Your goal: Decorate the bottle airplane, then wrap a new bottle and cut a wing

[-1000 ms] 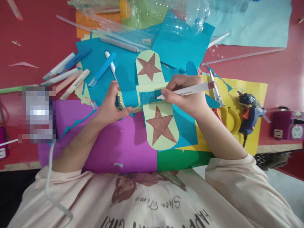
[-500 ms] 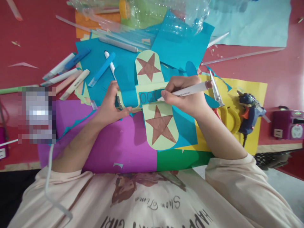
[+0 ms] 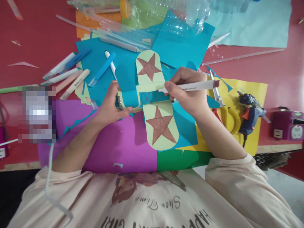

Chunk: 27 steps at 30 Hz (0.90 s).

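A paper model plane (image 3: 127, 95) lies crosswise before me, its pale green wings each bearing a brown star. My left hand (image 3: 112, 103) grips its left end between thumb and fingers. In my right hand (image 3: 187, 90) is a white marker (image 3: 198, 86) with a brown end, held like a pen. Its tip meets the blue strip (image 3: 148, 97) on the plane's body, by the third of a row of drawn ovals. My right fingers hide part of the plane's right side. A blue tail piece shows beyond that hand.
Several markers (image 3: 77, 84) lie at the left, near a blurred-out device (image 3: 39, 114) with a cable. Clear plastic bottles (image 3: 163, 14) lie at the back. On yellow paper (image 3: 255, 126) at the right are scissors (image 3: 231, 119) and a glue gun (image 3: 247, 114).
My right hand and the marker have shifted slightly up and right, and the marker lies more level. My left hand and the plane have stayed in place.
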Motion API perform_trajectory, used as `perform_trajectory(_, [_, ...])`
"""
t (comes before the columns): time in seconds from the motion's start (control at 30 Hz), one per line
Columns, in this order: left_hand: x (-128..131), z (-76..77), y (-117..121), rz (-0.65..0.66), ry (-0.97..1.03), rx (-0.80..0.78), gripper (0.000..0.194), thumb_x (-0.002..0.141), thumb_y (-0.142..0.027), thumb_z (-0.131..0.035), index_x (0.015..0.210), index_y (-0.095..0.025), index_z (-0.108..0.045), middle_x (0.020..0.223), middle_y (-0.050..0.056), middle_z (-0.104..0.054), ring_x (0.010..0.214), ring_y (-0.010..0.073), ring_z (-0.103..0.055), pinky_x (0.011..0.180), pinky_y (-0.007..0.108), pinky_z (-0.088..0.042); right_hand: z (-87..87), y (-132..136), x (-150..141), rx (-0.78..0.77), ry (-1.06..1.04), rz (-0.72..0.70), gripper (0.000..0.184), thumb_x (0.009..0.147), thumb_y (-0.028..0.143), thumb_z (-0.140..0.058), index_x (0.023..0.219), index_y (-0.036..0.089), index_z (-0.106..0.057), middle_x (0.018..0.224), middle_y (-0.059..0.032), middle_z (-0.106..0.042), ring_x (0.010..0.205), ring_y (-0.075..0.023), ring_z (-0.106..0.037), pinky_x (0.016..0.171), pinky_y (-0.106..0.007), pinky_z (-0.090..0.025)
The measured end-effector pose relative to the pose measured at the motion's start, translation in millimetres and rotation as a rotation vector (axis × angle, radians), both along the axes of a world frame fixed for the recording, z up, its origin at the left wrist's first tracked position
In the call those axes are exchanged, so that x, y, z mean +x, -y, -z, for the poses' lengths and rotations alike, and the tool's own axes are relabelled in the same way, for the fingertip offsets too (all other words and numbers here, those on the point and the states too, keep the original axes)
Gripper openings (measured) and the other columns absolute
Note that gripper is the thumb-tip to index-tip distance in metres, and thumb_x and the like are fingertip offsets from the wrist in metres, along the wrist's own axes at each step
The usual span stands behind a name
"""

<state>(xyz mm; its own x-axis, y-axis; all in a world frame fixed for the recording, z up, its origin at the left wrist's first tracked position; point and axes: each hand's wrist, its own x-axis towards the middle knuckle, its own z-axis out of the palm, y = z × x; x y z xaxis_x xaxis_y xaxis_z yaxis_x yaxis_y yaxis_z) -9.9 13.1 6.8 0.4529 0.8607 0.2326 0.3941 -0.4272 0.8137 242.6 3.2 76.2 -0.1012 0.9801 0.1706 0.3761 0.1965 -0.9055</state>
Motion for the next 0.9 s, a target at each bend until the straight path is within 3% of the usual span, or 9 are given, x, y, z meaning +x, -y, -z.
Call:
perform_trajectory(0.3, [-4.5,3.7,-1.2,0.028,-0.009,-0.011,0.062,0.075,-0.058,-0.065,0.127,-0.032,-0.042,0.12,0.009,-0.051,0.11,0.0317,-0.055,0.096,0.055,-0.047,3.3,0.6,0.2,0.042,0.03,0.023,0.034,0.082,0.034,-0.062,0.057,0.025,-0.041,0.052,0.0025,-0.05,0.046,-0.0101,-0.042,0.043,-0.029,-0.035])
perform_trajectory(0.53, [-5.2,7.0,-4.4,0.041,-0.009,0.028,0.064,0.074,-0.051,-0.07,0.127,-0.032,-0.041,0.117,0.007,-0.051,0.111,0.0305,-0.052,0.099,0.056,-0.045,4.5,0.9,0.6,0.072,0.024,0.03,0.031,0.081,0.023,-0.061,0.056,0.024,-0.042,0.052,0.0024,-0.052,0.044,-0.0095,-0.044,0.042,-0.029,-0.035])
perform_trajectory(0.77, [-3.7,1.9,0.1,0.029,-0.037,-0.013,0.059,0.079,-0.057,-0.061,0.129,-0.033,-0.039,0.121,0.007,-0.05,0.11,0.0295,-0.054,0.097,0.051,-0.046,4.3,-0.2,1.4,0.062,0.042,0.053,0.03,0.079,0.019,-0.06,0.054,0.023,-0.044,0.049,0.0042,-0.051,0.043,-0.0078,-0.044,0.041,-0.027,-0.035])
perform_trajectory(0.9, [-4.3,3.7,-0.3,0.003,-0.046,0.06,0.064,0.076,-0.057,-0.065,0.129,-0.032,-0.04,0.121,0.007,-0.054,0.112,0.0306,-0.055,0.097,0.051,-0.047,4.3,-0.2,1.9,0.075,0.041,0.036,0.031,0.079,0.018,-0.058,0.053,0.022,-0.042,0.049,0.0042,-0.05,0.043,-0.0071,-0.043,0.041,-0.026,-0.033])
